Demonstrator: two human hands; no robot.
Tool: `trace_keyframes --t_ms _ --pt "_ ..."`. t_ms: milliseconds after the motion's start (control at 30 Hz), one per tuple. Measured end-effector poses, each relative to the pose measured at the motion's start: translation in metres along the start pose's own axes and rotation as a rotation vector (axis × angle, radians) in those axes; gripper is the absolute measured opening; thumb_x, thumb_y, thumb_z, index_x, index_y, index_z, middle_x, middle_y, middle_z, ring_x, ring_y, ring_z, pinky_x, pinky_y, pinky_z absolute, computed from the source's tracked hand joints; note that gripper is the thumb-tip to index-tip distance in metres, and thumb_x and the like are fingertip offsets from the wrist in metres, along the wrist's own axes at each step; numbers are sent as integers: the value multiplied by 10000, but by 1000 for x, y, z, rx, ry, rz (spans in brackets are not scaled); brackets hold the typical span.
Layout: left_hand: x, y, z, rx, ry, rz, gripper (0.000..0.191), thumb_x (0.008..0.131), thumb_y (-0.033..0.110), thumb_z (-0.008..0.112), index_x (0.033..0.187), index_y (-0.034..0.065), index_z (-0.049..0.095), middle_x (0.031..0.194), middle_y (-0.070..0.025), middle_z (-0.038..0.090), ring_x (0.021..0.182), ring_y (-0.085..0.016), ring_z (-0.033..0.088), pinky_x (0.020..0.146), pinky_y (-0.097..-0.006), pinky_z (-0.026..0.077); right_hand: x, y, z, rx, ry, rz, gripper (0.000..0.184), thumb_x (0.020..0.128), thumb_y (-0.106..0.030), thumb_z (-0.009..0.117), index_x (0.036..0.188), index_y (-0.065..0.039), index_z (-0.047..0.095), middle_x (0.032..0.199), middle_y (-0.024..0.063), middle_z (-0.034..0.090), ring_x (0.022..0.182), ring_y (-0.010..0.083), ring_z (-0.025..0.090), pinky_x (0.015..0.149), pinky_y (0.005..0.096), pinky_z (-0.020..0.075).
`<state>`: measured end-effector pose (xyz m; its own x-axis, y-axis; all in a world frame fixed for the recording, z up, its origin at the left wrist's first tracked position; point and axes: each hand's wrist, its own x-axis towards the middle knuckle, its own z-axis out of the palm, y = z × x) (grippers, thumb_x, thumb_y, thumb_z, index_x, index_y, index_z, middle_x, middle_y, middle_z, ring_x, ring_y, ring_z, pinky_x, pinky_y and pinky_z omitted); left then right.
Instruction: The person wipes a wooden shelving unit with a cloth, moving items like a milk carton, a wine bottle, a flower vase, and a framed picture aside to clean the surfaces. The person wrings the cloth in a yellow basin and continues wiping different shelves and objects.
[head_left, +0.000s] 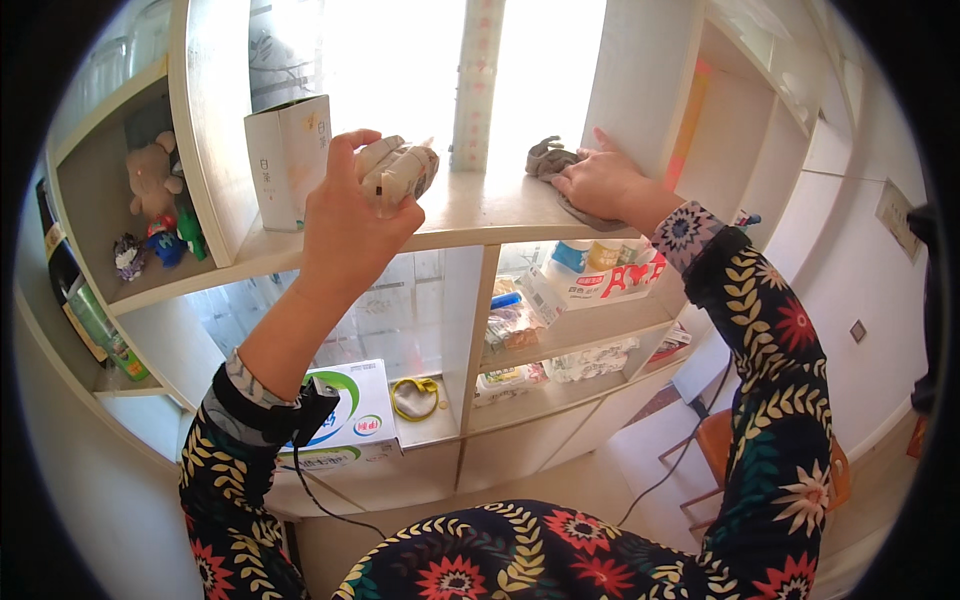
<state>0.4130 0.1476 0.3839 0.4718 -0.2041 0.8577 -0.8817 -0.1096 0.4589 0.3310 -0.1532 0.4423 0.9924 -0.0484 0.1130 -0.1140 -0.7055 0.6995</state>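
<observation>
My left hand (360, 217) grips a clear plastic packet (397, 171) of pale rolled pieces, held up above the shelf board. Just behind that hand stands a white carton (281, 165) bearing printed writing, its top flap raised. Over at the right end of the same board, my right hand (600, 180) presses down on a crumpled grey-brown cloth (551, 159). Part of the cloth is hidden under the palm and fingers. The wooden shelf board (480, 202) runs beneath both hands.
On the left, a compartment holds a plush toy (152, 176) and small figurines (165, 240). Below are a milk carton (360, 405), a yellow-rimmed round item (415, 399) and a box of bottles (600, 277). An orange chair (712, 450) stands lower right. Cables hang near both arms.
</observation>
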Motion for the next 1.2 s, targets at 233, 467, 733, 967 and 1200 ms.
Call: trace_keyframes --t_ms 233,467,733,967,1200 --pt "-1 3 0 -21 -6 29 560 735 102 699 1250 73 479 1041 -164 683 929 -287 692 819 -373 551 -72 -7 -9 264 270 127 412 996 -325 477 819 -26 699 796 155 699 869 333 659 1009 470 426" --pt "-1 -1 0 -51 53 13 565 735 99 712 1250 62 481 1049 -161 686 940 -274 690 818 -361 553 -57 -71 39 612 1043 208 164 908 -153 592 996 -29 531 1018 186 536 959 377 527 846 493 425" --pt "35 29 11 -82 120 182 570 749 92 738 1264 59 496 1113 -130 645 989 -209 667 817 -321 554 -9 -170 -32 713 1217 -91 302 827 -182 627 1066 -4 585 1047 197 514 1000 346 508 805 472 407" --pt "45 38 40 -80 56 129 555 774 119 728 1266 41 485 1057 -117 685 920 -179 680 797 -303 561 -53 -84 42 580 1138 -103 489 778 -87 655 1261 -141 597 1220 98 613 1087 307 597 914 417 484" --pt "38 39 97 130 -162 23 600 746 230 733 1238 27 455 995 -221 676 914 -382 682 815 -416 553 -101 -26 92 582 1170 -159 368 742 18 672 1092 -81 726 1157 139 599 1021 323 610 847 387 516"
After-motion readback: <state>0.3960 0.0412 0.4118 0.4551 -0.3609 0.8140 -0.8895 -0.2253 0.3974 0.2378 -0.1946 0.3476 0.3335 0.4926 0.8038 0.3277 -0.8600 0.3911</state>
